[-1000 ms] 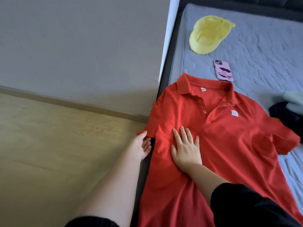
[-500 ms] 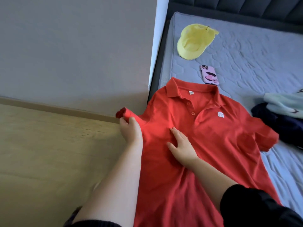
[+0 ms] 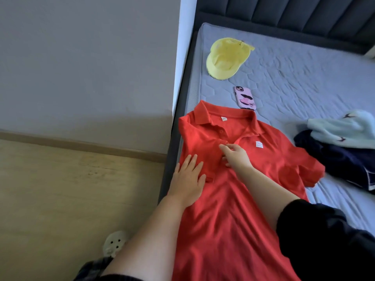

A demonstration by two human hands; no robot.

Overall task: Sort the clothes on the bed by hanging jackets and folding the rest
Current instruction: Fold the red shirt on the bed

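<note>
Mostly flat, the red polo shirt (image 3: 223, 209) lies front-up, sleeve seemingly folded in.

The grey quilted bed (image 3: 304, 78) carries a red polo shirt (image 3: 223, 209), spread flat at 6 o'clock. A yellow cap (image 3: 227, 57) lies at 11 o'clock, with a pink phone (image 3: 245, 97) between them. At 3 o'clock a pale green garment (image 3: 345, 128) lies partly on a dark blue garment (image 3: 334, 159).

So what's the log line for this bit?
step: fold shirt | left hand: flat on folded sleeve | right hand: touching shirt front
</note>
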